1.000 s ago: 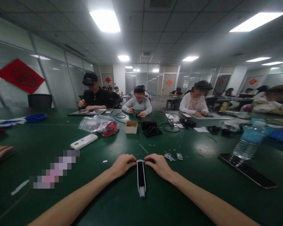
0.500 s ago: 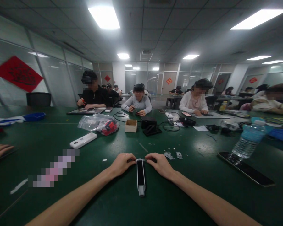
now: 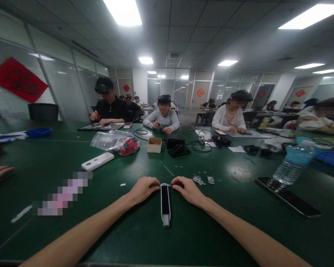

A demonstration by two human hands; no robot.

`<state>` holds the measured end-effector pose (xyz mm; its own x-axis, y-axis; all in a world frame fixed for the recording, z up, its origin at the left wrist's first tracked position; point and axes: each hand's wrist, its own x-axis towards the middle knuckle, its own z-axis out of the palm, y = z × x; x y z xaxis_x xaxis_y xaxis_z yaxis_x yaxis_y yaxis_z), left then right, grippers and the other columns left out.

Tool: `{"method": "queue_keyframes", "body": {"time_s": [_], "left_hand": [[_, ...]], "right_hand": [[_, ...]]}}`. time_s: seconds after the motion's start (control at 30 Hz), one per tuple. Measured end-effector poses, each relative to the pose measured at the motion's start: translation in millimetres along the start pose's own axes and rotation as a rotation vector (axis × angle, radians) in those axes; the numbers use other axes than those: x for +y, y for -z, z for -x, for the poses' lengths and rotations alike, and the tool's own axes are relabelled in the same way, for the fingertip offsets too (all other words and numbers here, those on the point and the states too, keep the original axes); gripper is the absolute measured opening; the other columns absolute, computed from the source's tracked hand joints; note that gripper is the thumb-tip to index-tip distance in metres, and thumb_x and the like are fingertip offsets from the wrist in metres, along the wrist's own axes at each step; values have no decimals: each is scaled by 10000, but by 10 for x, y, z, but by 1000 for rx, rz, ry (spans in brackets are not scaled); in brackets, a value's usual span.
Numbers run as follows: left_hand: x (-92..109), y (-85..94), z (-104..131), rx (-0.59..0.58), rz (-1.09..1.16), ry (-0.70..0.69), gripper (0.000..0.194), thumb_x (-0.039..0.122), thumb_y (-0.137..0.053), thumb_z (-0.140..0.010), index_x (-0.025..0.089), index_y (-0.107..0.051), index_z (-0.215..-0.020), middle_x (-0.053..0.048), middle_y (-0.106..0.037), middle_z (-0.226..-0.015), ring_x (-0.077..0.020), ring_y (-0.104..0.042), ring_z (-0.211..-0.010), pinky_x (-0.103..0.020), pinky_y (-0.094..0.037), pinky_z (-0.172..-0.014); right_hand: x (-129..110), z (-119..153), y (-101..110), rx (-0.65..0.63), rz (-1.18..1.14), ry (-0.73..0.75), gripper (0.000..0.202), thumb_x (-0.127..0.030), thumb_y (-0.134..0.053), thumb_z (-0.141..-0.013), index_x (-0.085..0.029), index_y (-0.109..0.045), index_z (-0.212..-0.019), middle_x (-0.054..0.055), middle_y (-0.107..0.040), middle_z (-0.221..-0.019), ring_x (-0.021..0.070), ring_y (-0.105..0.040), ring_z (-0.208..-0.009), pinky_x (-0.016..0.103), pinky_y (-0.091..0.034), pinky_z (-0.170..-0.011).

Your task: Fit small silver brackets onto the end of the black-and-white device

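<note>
A slim white pen-shaped device (image 3: 165, 202) with a long dark screen lies on the green table in front of me, its narrower grey tip pointing toward me. At the left of its far end, my left hand (image 3: 145, 189) has thumb and fingertips pinched together. My right hand (image 3: 187, 190) makes a similar pinch at the right of that end. Something small and thin shows between each set of fingertips and the device, too small to name. Just beyond my right hand lie small metal parts (image 3: 198, 180) and a little plate (image 3: 210, 180).
A water bottle (image 3: 294, 163) and a dark phone (image 3: 288, 196) are at right. To the left lie a white oblong device (image 3: 98, 161) and a plastic bag (image 3: 108, 141). A small box (image 3: 154, 145) stands ahead. Another person's hand (image 3: 0, 172) rests at far left; co-workers sit opposite.
The whole view has shifted slightly upward in the picture, as the camera tips down a little. Both hands keep their pinch beside the device, with no clear movement against it.
</note>
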<state>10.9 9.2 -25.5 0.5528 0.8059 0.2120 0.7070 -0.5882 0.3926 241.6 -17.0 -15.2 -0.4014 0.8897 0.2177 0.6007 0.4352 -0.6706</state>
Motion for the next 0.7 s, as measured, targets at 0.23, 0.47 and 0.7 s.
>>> {"method": "queue_keyframes", "body": {"time_s": [0.23,0.47,0.7], "left_hand": [[-8,1,-1,7,1,-14,157,290,-564,-857,201,-675,-925,0,-672,-813,-146,-585,-724,-226,-407,-664],[7,8,4,0,-2,6,168,305,-560,-858,203,-674,-926,-3,-675,-833,-148,-587,-738,-231,-416,-680],[38,37,10,-6,-2,9,142,273,-583,-844,194,-670,-924,-2,-673,-830,-145,-588,-737,-225,-416,-671]], "right_hand": [[-6,7,3,-5,-6,-8,177,-234,-527,-864,-182,-643,-987,36,-654,-966,154,-597,-878,276,-478,-791],[40,4,-17,3,-5,0,200,-256,-535,-859,-189,-657,-1002,27,-665,-973,152,-600,-882,285,-481,-798],[23,5,-9,20,-16,7,198,-252,-556,-844,-184,-677,-985,30,-681,-961,151,-612,-879,282,-477,-808]]}}
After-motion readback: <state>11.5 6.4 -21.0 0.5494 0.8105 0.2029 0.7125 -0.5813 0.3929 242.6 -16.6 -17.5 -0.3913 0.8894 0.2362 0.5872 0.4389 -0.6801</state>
